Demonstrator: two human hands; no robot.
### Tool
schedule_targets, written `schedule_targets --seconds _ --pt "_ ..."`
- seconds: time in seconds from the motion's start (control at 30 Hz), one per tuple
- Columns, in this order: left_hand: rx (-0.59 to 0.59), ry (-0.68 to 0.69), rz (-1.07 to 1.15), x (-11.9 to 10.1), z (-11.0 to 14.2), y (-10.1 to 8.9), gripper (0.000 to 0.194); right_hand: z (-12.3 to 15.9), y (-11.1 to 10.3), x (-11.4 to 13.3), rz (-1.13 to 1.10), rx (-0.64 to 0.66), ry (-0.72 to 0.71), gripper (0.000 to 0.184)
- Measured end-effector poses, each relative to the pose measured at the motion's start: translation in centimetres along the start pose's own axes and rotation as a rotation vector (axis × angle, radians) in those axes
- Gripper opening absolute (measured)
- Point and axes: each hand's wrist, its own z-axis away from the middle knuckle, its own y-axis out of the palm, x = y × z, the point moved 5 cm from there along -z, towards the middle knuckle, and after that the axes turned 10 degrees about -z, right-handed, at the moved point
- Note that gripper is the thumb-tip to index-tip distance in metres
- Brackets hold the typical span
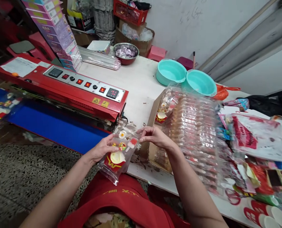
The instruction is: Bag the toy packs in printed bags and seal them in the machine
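Observation:
Between my hands is a clear plastic bag [117, 158] holding small food-shaped pieces, among them a fried egg and a red carton with a yellow mark. My left hand [104, 148] is closed on its left side, thumb over the front. At the upper right corner, my right hand [152, 136] pinches the bag's edge. Just beyond the bag stands a red sealing machine [83, 91] with a lit display and a blue conveyor belt [60, 126]. Another filled bag [3, 109] lies at the belt's far left end.
To the right, a cardboard box [152, 155] holds tightly packed rows of filled bags [190, 126]. Behind it sit two turquoise basins [170, 71]. A metal bowl [126, 53] holds small packets. Paper cups [257, 218], scissors [233, 197] and wrappers crowd the right side.

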Motion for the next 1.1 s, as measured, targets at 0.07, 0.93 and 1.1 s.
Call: schedule_targets --seconds 0.07,0.93,1.1 --pt "-0.018 0.006 0.010 0.1 0.4 -0.8 0.069 -0.4 0.8 -0.6 -0.027 -0.046 0.012 0.038" --pt "-0.722 0.026 0.269 -0.2 -4.3 -6.4 0.037 -6.9 5.9 -7.3 -0.447 -0.549 -0.002 0.040" --pt "-0.625 -0.066 0.185 0.2 -2.9 -7.8 0.050 -9.0 5.9 -8.4 -0.478 -0.597 0.025 0.045"
